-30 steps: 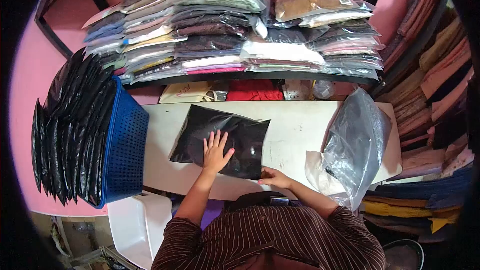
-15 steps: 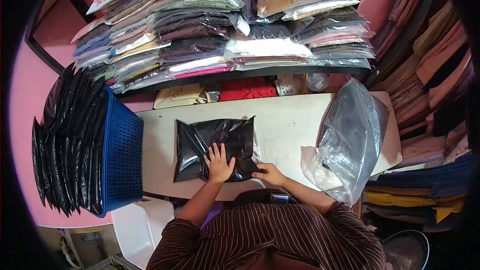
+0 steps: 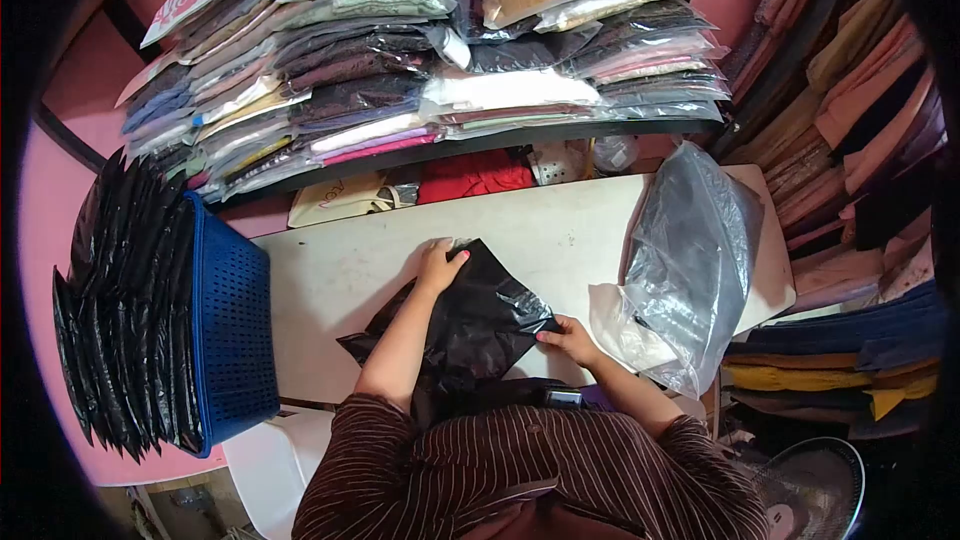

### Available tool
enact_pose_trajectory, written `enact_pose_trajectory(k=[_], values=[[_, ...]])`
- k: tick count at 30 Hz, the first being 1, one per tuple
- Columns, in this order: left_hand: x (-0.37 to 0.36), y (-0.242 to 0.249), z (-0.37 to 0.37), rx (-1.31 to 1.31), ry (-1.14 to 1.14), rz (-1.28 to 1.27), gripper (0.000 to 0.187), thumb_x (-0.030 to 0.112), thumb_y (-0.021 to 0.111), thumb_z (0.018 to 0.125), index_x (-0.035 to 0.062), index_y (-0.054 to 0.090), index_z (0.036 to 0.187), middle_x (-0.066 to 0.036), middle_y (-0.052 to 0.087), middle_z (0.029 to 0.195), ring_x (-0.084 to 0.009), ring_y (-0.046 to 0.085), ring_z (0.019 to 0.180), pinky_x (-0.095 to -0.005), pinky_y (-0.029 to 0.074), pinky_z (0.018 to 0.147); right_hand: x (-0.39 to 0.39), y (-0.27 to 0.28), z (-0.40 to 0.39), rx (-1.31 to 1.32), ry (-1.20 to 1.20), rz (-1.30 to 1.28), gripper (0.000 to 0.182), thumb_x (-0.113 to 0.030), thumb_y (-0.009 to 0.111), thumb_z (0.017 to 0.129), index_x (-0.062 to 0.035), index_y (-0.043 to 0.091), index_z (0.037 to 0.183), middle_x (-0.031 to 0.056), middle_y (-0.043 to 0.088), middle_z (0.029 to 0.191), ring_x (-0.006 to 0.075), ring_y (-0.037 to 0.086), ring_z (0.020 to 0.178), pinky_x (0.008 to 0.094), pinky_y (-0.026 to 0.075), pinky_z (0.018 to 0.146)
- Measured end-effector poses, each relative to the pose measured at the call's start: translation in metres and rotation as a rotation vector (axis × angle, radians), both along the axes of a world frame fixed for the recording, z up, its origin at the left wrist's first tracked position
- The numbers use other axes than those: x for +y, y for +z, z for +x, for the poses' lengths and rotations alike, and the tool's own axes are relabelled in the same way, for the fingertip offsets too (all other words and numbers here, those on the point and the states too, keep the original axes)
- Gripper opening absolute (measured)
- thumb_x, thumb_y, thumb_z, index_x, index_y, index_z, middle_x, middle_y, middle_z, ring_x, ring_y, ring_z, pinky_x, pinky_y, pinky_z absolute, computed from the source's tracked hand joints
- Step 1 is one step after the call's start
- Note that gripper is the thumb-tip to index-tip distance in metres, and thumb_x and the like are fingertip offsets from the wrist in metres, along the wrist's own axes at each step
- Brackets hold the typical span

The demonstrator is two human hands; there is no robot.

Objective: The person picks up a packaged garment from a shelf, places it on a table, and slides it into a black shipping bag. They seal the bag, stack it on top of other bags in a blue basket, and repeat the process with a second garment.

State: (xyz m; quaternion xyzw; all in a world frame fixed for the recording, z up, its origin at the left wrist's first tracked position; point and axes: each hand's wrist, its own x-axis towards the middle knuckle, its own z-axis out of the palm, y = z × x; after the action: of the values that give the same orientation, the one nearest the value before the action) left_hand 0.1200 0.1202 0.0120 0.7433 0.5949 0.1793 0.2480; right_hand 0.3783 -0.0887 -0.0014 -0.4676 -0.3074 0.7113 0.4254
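Note:
A glossy black plastic mailing bag (image 3: 465, 325) is tilted and turned at the front of the white table (image 3: 330, 260), its near part hanging toward my body. At its far edge, my left hand (image 3: 440, 265) has its fingers closed on the plastic. My right hand (image 3: 570, 340) pinches the bag's right corner between thumb and fingers. Whatever the bag contains is hidden.
Left stands a blue perforated basket (image 3: 235, 320) packed with black parcels (image 3: 125, 310). A large clear plastic bag (image 3: 695, 260) lies at the table's right. Above, a shelf holds stacked bagged garments (image 3: 510, 95). Clothes (image 3: 860, 140) hang on the right; a fan (image 3: 815, 490) sits below.
The black bag lay flat before; it is now turned, tilted and drawn toward my body. My left hand went from lying flat on it to gripping its far edge. My right hand shifted slightly right.

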Motion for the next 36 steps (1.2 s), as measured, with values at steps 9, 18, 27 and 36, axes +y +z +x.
enact_pose_trajectory(k=[9, 18, 27, 36], values=[[0.042, -0.036, -0.028, -0.292, 0.067, -0.087, 0.021, 0.021, 0.06, 0.088, 0.0023, 0.062, 0.097, -0.015, 0.066, 0.091, -0.0236, 0.063, 0.086, -0.0347, 0.047, 0.077, 0.008, 0.025, 0.005, 0.055, -0.049, 0.036, 0.02, -0.016, 0.067, 0.088, -0.0066, 0.061, 0.105, -0.0019, 0.064, 0.095, 0.0084, 0.058, 0.083, 0.0251, 0.048, 0.078], [0.01, 0.12, -0.049, -0.939, 0.042, 0.008, 0.02, 0.022, 0.052, 0.098, 0.0048, 0.056, 0.106, 0.002, 0.055, 0.098, -0.0093, 0.048, 0.095, -0.0241, 0.037, 0.089, 0.078, 0.123, 0.044, -0.075, -0.082, 0.479, 0.013, -0.015, 0.066, 0.088, -0.0083, 0.055, 0.09, -0.0034, 0.059, 0.085, 0.0059, 0.053, 0.08, 0.0235, 0.044, 0.076], [-0.031, 0.258, -0.064, -1.085, 0.034, 0.243, 0.014, 0.022, 0.054, 0.096, 0.0087, 0.054, 0.1, 0.005, 0.053, 0.085, -0.0023, 0.042, 0.071, -0.018, 0.033, 0.063, 0.101, 0.287, 0.046, -0.567, -0.183, 0.91, 0.018, -0.01, 0.065, 0.088, -0.0006, 0.05, 0.093, -0.0036, 0.047, 0.076, 0.0044, 0.042, 0.071, 0.0217, 0.039, 0.063], [0.043, 0.24, -0.035, -1.119, 0.133, 0.296, 0.015, 0.024, 0.055, 0.096, 0.0109, 0.056, 0.105, 0.007, 0.053, 0.086, 0.0001, 0.037, 0.061, -0.0169, 0.027, 0.048, 0.216, 0.239, 0.052, -0.527, -0.514, 0.949, 0.024, -0.012, 0.071, 0.082, 0.001, 0.051, 0.086, 0.0001, 0.053, 0.072, 0.0102, 0.039, 0.066, 0.0279, 0.037, 0.059]])
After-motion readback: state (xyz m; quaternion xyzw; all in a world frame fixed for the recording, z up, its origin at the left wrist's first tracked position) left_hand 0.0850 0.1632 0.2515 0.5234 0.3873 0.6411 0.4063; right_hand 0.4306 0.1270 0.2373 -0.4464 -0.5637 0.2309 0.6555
